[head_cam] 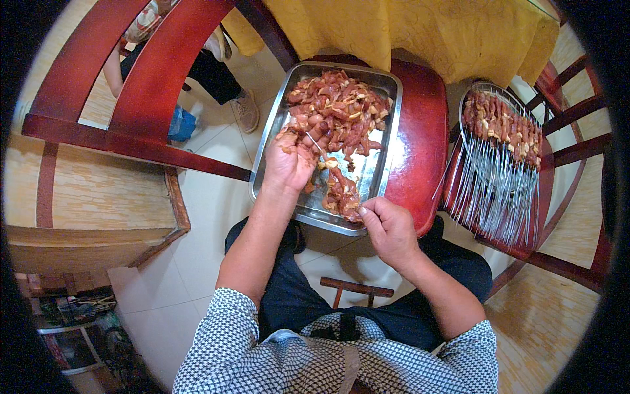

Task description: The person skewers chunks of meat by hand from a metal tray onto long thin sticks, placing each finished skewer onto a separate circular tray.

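Observation:
My right hand point(391, 234) pinches the lower end of a metal skewer point(315, 143) between thumb and fingers. Raw meat pieces point(340, 192) are threaded along it, with a pale, fatty-looking piece point(330, 163) highest up. The skewer's bare tip points up and left to my left hand point(295, 157), which is palm up with curled fingers smeared with marinade. Those fingers are at the edge of a heap of cut, marinated meat point(339, 106); whether they grip a piece is unclear. The heap sits in a rectangular stainless steel tray point(393, 147), over whose near part the skewer is held.
Under the tray is a red chair seat point(418, 123). At right, a second red seat point(529, 234) bears loaded meat skewers point(502, 123), their bare metal ends towards me. A yellow tablecloth point(418, 34) hangs behind. A red chair back point(142, 93) and another seated person's leg point(211, 76) are at left.

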### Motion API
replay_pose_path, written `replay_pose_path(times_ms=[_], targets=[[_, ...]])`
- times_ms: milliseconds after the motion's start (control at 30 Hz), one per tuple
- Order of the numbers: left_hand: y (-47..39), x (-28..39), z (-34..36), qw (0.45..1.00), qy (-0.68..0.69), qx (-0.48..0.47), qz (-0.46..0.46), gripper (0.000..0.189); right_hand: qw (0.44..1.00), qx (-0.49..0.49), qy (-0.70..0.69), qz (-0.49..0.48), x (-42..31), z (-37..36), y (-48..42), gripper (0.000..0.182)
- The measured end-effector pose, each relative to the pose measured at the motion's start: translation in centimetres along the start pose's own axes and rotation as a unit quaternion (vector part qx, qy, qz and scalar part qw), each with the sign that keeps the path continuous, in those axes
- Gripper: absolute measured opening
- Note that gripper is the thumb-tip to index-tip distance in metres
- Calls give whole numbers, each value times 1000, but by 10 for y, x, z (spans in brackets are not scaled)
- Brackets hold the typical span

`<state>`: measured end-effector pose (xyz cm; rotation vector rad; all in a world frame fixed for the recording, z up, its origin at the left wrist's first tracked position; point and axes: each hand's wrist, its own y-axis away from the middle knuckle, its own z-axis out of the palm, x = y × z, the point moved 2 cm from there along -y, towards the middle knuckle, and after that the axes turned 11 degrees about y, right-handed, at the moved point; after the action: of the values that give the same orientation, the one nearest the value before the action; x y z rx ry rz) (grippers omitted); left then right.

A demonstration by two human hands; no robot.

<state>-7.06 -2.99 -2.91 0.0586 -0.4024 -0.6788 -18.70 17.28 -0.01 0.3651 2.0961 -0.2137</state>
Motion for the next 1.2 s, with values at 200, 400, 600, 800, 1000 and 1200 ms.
replay_pose_path(times_ms=[200, 400, 600, 800, 1000, 1200], targets=[[2, -1, 1, 999, -46, 13, 13, 14, 999, -15, 31, -3, -2, -2, -2, 13], [-1, 5, -4, 996, -69, -39, -33, 16, 999, -12, 37, -3, -1, -8, -5, 12], [4, -9, 3, 997, -81, 10, 5, 15, 999, 3, 46, -1, 2, -1, -3, 10], [9, -14, 11, 986, -158, 49, -9, 20, 998, 16, 58, -7, 3, -4, -6, 10], [19, -21, 22, 967, -247, 14, -64, 26, 997, 35, 73, -19, 0, -4, -10, 10], [23, -23, 25, 962, -241, -12, -128, 29, 998, 34, -52, -17, 7, -9, -13, 12]])
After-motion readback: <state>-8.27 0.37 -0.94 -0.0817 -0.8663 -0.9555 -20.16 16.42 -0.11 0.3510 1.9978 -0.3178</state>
